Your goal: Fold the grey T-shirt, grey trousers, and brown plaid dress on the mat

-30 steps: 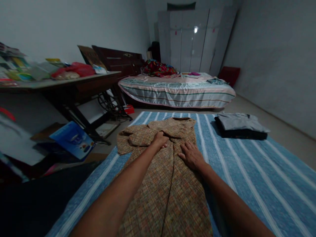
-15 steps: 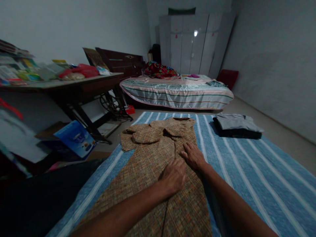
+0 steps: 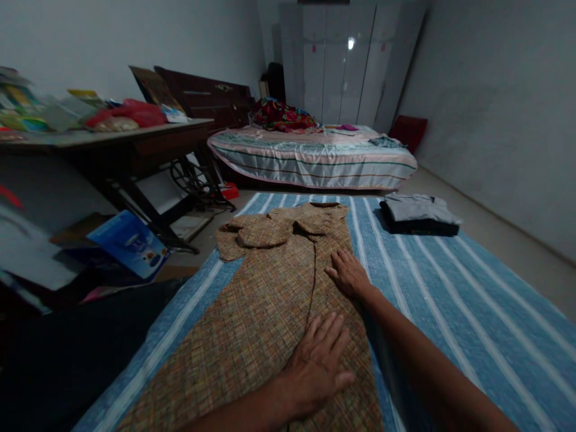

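A brown checked garment (image 3: pixel 252 300) with short sleeves lies spread on a blue striped cloth (image 3: pixel 423 294), its neckline at the far end. One sleeve is folded over the front at the upper left, and a fold edge runs down the garment's length. My left hand (image 3: pixel 317 363) rests palm down on the lower part, fingers stretched and spread. Farther up, my right hand (image 3: pixel 348 273) lies flat near the garment's right edge, fingers extended. Neither hand grips the cloth.
Folded grey and black clothes (image 3: pixel 420 213) are stacked at the far right of the striped cloth. Beyond is a bed (image 3: pixel 315 162) with a red floral blanket (image 3: pixel 283 117). A treadle table (image 3: pixel 112 141) with clutter and a blue box (image 3: pixel 130 243) stand at left.
My left hand has slid down the garment toward me, and its fingers have gone from curled to spread. My right hand stays about where it was on the garment. The view has tilted slightly down.
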Available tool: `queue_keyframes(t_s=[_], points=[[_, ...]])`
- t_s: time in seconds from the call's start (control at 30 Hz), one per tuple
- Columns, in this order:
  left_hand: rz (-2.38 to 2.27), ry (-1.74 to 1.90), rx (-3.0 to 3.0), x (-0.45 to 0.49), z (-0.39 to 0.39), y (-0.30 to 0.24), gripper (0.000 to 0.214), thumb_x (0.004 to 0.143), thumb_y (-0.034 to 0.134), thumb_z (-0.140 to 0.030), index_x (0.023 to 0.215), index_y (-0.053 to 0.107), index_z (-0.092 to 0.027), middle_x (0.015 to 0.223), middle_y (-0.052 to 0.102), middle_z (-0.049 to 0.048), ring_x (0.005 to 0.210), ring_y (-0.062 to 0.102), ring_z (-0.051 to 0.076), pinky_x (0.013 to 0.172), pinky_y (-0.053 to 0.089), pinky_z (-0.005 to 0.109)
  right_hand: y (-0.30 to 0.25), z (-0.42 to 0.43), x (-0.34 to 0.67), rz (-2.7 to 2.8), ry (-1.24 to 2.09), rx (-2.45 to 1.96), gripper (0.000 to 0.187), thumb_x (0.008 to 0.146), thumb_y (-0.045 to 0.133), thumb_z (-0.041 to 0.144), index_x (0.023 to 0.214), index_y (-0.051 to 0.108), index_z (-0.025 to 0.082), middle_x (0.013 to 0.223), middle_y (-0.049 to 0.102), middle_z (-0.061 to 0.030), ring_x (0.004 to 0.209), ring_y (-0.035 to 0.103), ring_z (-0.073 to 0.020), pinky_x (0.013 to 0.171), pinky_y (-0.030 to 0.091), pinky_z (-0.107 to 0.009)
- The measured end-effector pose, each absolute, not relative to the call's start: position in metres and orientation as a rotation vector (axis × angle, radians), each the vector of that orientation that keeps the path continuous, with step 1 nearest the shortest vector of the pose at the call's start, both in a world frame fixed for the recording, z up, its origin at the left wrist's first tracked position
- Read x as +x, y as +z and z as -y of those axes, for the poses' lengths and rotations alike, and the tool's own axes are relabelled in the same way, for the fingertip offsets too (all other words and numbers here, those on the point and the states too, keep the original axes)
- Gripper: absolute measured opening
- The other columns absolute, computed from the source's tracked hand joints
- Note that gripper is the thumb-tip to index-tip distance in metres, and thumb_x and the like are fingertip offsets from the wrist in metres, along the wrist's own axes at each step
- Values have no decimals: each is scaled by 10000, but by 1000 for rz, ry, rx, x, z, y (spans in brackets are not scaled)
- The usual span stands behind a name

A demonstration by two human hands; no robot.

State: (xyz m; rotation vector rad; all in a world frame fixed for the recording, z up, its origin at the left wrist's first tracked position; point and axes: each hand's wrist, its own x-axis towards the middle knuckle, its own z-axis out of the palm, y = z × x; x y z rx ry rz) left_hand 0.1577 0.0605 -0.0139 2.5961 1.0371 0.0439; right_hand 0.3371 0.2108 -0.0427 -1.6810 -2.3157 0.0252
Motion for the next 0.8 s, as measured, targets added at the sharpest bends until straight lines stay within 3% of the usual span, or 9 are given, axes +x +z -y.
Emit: queue_keyframes(t_s=[0.23, 0.57, 0.7, 0.8], points=[[-1076, 54, 2561, 159, -53, -3, 643, 923, 400, -588, 1437, 416, -202, 1560, 238, 150, 1443, 203, 321, 1165, 187, 565, -32, -189, 324, 2308, -9, -1616, 555, 968, 402, 483, 1365, 454, 99, 1428, 449, -191, 1357, 355, -305, 1107, 271, -449], [-1098, 85, 2746, 146, -59, -42, 796, 784, 641, -568, 1466, 372, -255, 1542, 254, 134, 1407, 259, 393, 1100, 317, 601, -37, -176, 313, 2311, 90, -1633, 564, 966, 392, 511, 1367, 471, 122, 1443, 437, -181, 1365, 352, -319, 1106, 293, -458], [-1050, 211, 2933, 138, -69, -72, 700, 830, 580, -571, 1454, 392, -317, 1484, 385, 107, 1325, 432, 366, 1052, 426, 521, -26, -180, 308, 2248, 104, -1590, 488, 970, 398, 492, 1317, 508, 168, 1376, 502, -142, 1304, 427, -287, 1081, 336, -422], [-1100, 282, 3011, 133, -77, -95, 536, 899, 517, -473, 1422, 418, -404, 1411, 503, 44, 1248, 536, 305, 989, 499, 440, -22, -197, 306, 2181, 128, -1597, 443, 959, 438, 464, 1282, 525, 172, 1310, 541, -128, 1232, 480, -269, 1046, 370, -400]])
